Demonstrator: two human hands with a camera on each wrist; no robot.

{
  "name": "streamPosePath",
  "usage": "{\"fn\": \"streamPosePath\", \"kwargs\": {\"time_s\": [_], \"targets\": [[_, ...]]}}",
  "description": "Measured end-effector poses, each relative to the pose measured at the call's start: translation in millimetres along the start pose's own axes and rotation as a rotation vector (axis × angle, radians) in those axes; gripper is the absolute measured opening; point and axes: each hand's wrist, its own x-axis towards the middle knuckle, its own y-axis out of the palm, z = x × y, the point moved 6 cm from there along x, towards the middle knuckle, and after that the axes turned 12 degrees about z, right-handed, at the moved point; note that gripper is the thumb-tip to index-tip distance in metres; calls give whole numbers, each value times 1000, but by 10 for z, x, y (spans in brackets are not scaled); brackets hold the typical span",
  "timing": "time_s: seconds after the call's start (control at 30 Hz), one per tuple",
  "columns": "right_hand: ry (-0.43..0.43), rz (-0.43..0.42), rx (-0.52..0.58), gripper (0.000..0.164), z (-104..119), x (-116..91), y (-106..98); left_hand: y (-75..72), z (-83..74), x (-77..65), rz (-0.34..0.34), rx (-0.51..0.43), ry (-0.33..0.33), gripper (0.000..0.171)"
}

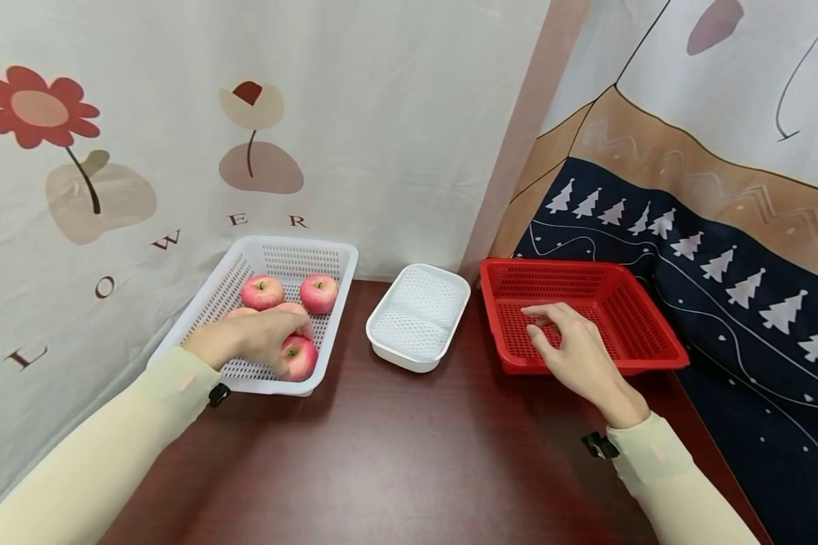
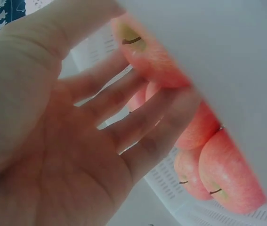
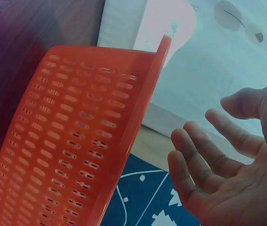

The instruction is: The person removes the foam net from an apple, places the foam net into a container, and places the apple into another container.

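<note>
My left hand (image 1: pixel 262 337) reaches into the white basket (image 1: pixel 344 265) at the left, its fingers and thumb around the front apple (image 1: pixel 298 358). In the left wrist view, the fingers curve against that apple (image 2: pixel 147 54), and the thumb tip goes out of sight near its top. More red apples lie around the hand, such as one at the back left (image 1: pixel 262 292) and one at the back right (image 1: pixel 318 294); others are partly hidden by the hand. Above the front part of the red basket (image 1: pixel 654 325), my right hand (image 1: pixel 576 352) hovers with relaxed, slightly bent fingers, holding nothing.
Between the two baskets stands a small white tray (image 1: pixel 419 314) with a textured bottom. All three stand on a dark reddish-brown table (image 1: pixel 409 446). A printed curtain (image 1: pixel 395 136) hangs behind, and a dark blue part with white trees (image 1: pixel 709 265) borders the right side.
</note>
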Motion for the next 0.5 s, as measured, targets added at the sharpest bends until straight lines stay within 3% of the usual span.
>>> {"fn": "streamPosePath", "kwargs": {"time_s": [0.17, 0.3, 0.5], "targets": [[1, 5, 4, 35, -16, -10, 2, 36, 0, -42, 17, 15, 35, 51], [9, 0, 2, 36, -39, -39, -4, 42, 35, -68, 26, -9, 13, 54], [19, -5, 3, 36, -73, -73, 12, 55, 37, -139, -17, -38, 63, 54]]}}
